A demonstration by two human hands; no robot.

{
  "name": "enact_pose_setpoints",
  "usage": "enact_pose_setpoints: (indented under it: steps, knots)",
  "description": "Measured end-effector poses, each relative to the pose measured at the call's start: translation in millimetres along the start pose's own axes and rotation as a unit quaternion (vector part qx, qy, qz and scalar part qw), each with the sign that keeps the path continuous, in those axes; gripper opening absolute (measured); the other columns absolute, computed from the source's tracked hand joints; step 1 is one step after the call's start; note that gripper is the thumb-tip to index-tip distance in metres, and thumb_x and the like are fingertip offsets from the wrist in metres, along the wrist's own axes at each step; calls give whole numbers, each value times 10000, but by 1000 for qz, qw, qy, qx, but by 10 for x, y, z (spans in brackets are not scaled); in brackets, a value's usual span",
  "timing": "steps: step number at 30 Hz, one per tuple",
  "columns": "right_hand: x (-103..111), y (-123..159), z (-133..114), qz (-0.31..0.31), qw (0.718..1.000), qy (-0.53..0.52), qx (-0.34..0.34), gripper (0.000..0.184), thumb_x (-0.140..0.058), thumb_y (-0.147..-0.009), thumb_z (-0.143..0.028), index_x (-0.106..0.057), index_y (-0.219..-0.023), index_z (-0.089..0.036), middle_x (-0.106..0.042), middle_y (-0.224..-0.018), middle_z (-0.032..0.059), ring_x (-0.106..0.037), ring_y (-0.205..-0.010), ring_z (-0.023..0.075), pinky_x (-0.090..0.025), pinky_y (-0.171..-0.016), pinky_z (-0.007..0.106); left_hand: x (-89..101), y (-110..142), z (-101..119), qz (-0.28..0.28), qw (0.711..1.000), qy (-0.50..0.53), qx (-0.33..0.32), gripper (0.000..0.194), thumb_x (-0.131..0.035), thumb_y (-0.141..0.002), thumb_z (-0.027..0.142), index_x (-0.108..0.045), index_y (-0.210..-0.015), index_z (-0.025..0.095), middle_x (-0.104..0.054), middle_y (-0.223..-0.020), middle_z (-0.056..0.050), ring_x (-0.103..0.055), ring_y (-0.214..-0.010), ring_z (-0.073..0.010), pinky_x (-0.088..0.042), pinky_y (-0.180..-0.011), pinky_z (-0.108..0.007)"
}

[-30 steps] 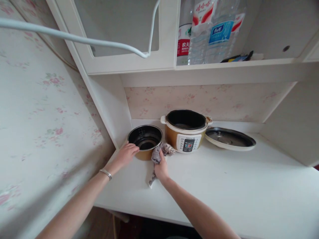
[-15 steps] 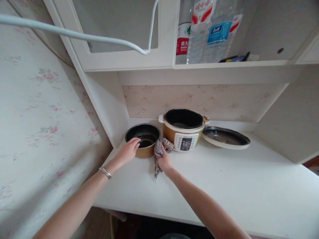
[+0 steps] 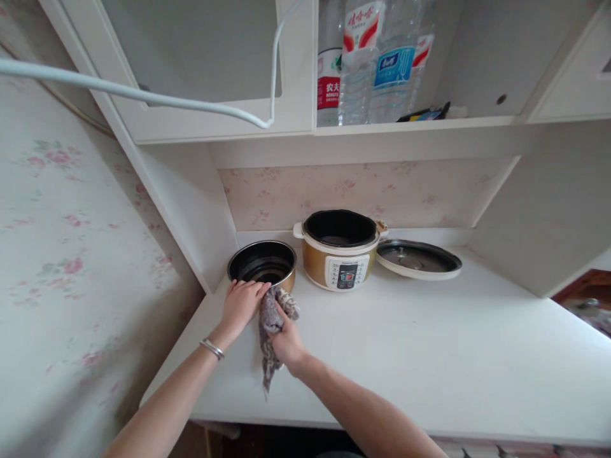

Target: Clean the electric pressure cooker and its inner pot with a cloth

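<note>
L wrist (image 3: pixel 219 341): silver-col. bangle (image 3: pixel 212 349) (looks like dbl. band); forearms (image 3: pixel 176 394) bare.

I see a gold pot (image 3: pixel 288 284) with a black inside and silver rim, and a grey-brown cloth (image 3: pixel 271 327) mottled with cream. The cooker (image 3: pixel 315 264) shows gold with white trim and a black inside. My view gives white on the table (image 3: pixel 405 356), pink flowers on pale wallpaper (image 3: pixel 62 273), and 1 blue label (image 3: pixel 394 67).
</note>
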State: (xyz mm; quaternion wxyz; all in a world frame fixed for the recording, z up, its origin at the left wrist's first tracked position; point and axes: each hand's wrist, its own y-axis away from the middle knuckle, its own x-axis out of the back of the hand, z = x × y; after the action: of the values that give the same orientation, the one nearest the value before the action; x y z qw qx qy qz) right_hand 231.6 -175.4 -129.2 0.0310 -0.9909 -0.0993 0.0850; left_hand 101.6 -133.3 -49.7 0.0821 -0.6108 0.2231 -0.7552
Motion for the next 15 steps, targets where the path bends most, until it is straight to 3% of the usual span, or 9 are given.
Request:
enact_pose_setpoints:
  steps: [2, 5, 7, 9, 12, 15]
  knots:
    - [30, 36, -103, 1, 999, -35, -12, 663, -565, -692, -131, -483, -1340, -245, -625, -1213, 4, -566, -1136, 186, -382, -1046, 356, 13, -35, 1, 11, 1000, 3, 6, 413, -370, -937, 445, -693, -789, 232, -692, -871, -63, -610, -855, -233, -351, -954, -446]
    - [186, 8, -271, 40, 992, -94, -70, 536, -589, -699, -177, -555, -1232, -221, -683, -1064, 10, -626, -995, 196, -461, -952, 371, 81, -44, 64, 52, 998, 42, -1, 359, -387, -932, 417, -687, -924, 219, -658, -1004, -87, -598, -930, -245, -401, -931, -423]
    - [319, -39, -418, 70, 983, -133, -105, 435, -604, -714, -223, -583, -1147, -196, -693, -996, 27, -643, -935, 203, -501, -880, 360, 123, -5, 217, 65, 992, 107, -13, 339, -391, -933, 406, -661, -1007, 214, -632, -1067, -92, -583, -1016, -237, -415, -956, -390]
    - [435, -75, -607, 71, 974, -179, -123, 388, -597, -751, -291, -581, -1123, -182, -691, -984, 47, -648, -922, 202, -509, -857, 344, 130, 43, 443, 39, 982, 183, -22, 340, -430, -918, 427, -613, -1112, 217, -597, -1171, -88, -549, -1122, -227, -405, -1005, -365]
    - [561, -72, -914, -1, 964, -233, -129, 423, -485, -844, -454, -588, -1140, -169, -691, -989, 72, -648, -938, 207, -507, -861, 342, 64, 45, 792, -23, 962, 273, -3, 599, -571, -827, 492, -439, -1337, 207, -452, -1392, -117, -428, -1288, -257, -352, -1077, -395]
    - [702, -11, -1117, -83, 966, -211, -128, 594, -332, -878, -621, -621, -1128, -166, -697, -964, 76, -647, -949, 218, -505, -861, 362, -1, -60, 1018, -63, 928, 366, 32, 830, -670, -749, 487, -294, -1431, 196, -393, -1449, -151, -398, -1320, -279, -340, -1085, -424]
